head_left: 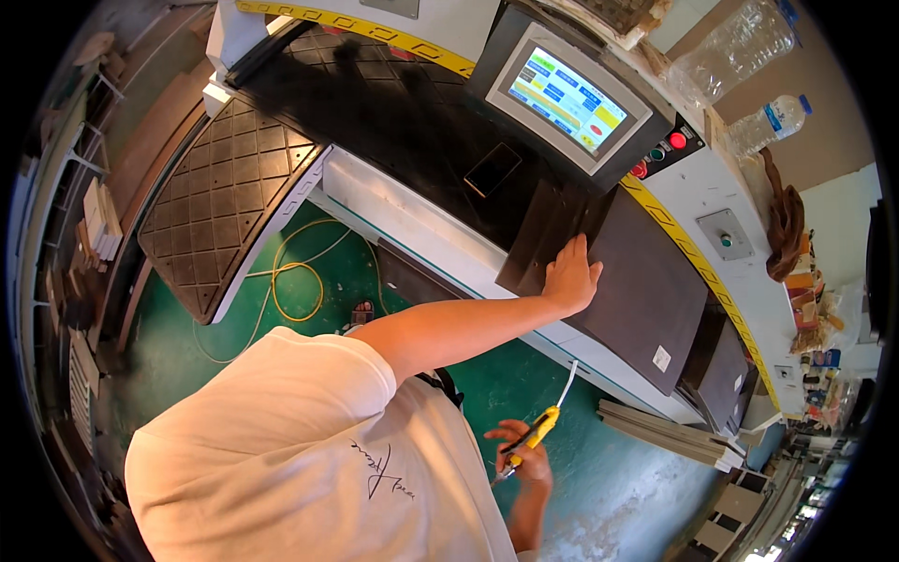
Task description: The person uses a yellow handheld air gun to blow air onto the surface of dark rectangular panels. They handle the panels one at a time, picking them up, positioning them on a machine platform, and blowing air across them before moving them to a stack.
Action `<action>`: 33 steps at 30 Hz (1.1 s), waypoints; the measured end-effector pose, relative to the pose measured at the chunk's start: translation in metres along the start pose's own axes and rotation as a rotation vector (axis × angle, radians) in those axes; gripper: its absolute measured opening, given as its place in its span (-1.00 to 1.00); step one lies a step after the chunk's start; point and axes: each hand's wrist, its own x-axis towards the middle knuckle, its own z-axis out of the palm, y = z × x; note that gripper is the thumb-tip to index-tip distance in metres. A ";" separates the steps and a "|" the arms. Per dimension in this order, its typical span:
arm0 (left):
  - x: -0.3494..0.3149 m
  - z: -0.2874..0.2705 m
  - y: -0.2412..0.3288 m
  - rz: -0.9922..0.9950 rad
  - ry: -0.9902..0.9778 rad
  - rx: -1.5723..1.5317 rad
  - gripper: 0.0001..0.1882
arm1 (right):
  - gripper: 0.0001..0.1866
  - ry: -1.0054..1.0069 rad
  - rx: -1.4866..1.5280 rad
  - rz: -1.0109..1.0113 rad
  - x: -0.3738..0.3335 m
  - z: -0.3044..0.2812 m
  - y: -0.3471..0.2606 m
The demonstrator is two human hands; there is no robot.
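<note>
My left hand (573,278) reaches across and lies with its fingers stretched out on dark flat pieces on the machine bed. Under and beside its fingers is a dark brown strip (541,232). To the right of it lies a wide dark grey panel (646,281) with a small white label near its front corner. Lower down, in front of the machine, my right hand (526,457) grips a yellow air blow gun (540,429). Its long thin pale nozzle points up toward the bed's front edge. The fingers wrap round the gun's body, partly blurred.
A control screen (568,94) stands over the bed, with red buttons (677,140) beside it. A phone (493,170) lies on the black bed. Plastic bottles (770,125) are at far right. A ribbed side table (225,187) juts out left; a yellow hose (299,265) loops on the floor.
</note>
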 end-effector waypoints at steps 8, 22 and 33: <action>-0.005 -0.046 -0.046 -0.049 -0.279 -0.432 -0.26 | -0.46 0.714 0.511 -0.199 0.030 0.109 0.083; -0.024 -0.102 -0.143 -0.438 -0.515 -0.593 -0.67 | -0.74 1.215 -0.136 -0.441 0.064 0.222 0.126; -0.023 -0.136 -0.185 -0.588 -0.521 -0.721 -0.71 | -0.66 1.599 0.263 -0.540 0.043 0.254 0.134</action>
